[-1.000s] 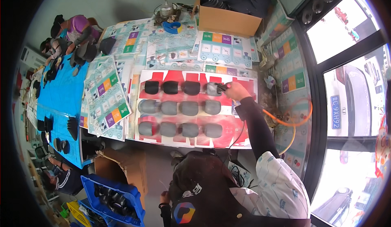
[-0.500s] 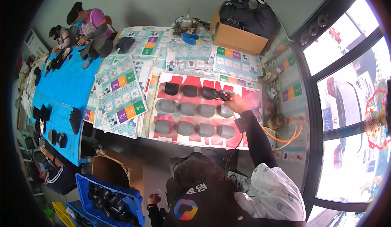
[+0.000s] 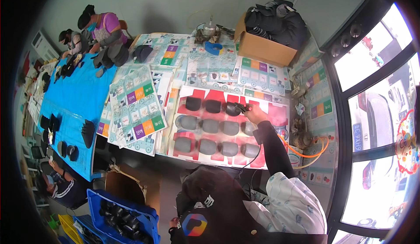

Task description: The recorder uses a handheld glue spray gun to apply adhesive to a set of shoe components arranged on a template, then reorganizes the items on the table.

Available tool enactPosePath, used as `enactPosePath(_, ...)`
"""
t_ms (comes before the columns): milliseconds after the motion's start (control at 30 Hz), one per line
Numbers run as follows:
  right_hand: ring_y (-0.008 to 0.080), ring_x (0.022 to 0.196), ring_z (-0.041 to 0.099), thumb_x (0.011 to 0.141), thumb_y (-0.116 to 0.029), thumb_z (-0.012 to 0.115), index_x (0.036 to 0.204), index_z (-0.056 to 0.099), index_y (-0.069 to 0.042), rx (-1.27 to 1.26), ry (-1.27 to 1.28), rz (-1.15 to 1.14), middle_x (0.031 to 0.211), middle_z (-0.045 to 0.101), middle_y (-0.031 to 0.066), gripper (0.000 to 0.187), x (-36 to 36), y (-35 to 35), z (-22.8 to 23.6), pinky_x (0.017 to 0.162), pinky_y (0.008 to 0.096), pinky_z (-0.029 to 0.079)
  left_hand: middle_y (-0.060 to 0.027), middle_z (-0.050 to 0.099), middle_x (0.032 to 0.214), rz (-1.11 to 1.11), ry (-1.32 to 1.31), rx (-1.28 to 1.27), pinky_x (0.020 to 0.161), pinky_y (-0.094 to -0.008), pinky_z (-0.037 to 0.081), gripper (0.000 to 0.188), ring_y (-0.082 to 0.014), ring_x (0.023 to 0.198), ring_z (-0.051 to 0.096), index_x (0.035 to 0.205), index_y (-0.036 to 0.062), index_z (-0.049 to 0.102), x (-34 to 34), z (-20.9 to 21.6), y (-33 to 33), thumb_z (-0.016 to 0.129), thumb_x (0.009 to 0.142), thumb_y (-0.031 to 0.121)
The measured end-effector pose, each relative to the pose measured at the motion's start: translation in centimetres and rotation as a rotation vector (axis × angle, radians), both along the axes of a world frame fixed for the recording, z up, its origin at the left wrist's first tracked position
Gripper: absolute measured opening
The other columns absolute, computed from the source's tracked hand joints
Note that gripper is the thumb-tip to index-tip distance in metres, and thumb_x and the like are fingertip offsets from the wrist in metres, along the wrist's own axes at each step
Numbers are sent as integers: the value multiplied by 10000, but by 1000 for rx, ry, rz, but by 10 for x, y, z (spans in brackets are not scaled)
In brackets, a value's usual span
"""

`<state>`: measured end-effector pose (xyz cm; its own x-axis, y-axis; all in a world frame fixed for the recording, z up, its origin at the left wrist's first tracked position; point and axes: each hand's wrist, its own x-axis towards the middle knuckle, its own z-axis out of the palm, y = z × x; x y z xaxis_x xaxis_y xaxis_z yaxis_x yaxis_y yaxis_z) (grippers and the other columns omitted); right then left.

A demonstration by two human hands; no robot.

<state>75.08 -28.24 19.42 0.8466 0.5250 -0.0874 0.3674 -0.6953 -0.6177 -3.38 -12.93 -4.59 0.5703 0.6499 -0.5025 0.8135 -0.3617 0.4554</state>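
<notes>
Shifted left since a second ago: my right hand (image 3: 257, 114), gripping a black handheld tool (image 3: 242, 108), likely a sprayer, from fourth to third domed black piece (image 3: 231, 110), top row, red-and-white sheet (image 3: 274, 111). Left hand (image 3: 174, 223) half hidden; cannot tell its grip. I'd keep strokes even.

The spray gun (image 3: 242, 108) is black with red touches. Red and white patches mottle the board (image 3: 278, 112); its top-row pieces (image 3: 213, 106) are black, the lower pieces (image 3: 209, 126) grey. The table cover (image 3: 76, 99) is bright blue.

Small workshop, paper-covered worktable (image 3: 267, 71), rows of dark pieces (image 3: 231, 128), blue parts crate (image 3: 151, 218), people (image 3: 108, 27) at work
</notes>
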Motion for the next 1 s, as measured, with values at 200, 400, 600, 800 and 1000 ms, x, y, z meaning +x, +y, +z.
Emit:
enactPosePath(200,458,967,662,815,-262,656,1093,740,-91,-125,45,-137,975,702,267,336,10,-12,-9,867,510,523,-162,737,871,21,-49,11,719,-422,570,242,-317,791,714,995,33,716,28,-2,28,617,938,246)
enactPosePath(400,456,982,663,788,-274,696,1105,738,-91,-123,19,-159,985,697,285,368,25,-28,-38,877,492,527,-142,701,755,562,-269,-555,496,-352,515,202,-212,555,636,1061,-5,679,70,46,66,567,953,125)
enactPosePath(600,458,950,660,814,-216,667,1064,718,-58,-43,63,-149,957,694,273,300,-5,-10,-6,827,508,518,-140,681,753,297,-202,-408,450,-335,475,241,-210,531,618,1079,2,655,71,56,69,519,978,173)
enactPosePath(800,435,953,650,836,-195,657,1042,723,-40,50,-149,29,972,701,237,266,2,-13,-29,859,492,507,-101,648,748,918,-526,-1128,464,-347,457,268,-209,593,619,1098,61,663,50,9,59,476,969,203)
enactPosePath(1000,448,940,649,835,-164,645,1037,719,-27,36,-175,54,990,696,238,256,-4,-12,-31,831,502,514,-41,609,699,-172,-266,49,489,-345,486,205,-170,587,593,969,78,697,37,3,41,505,896,67)
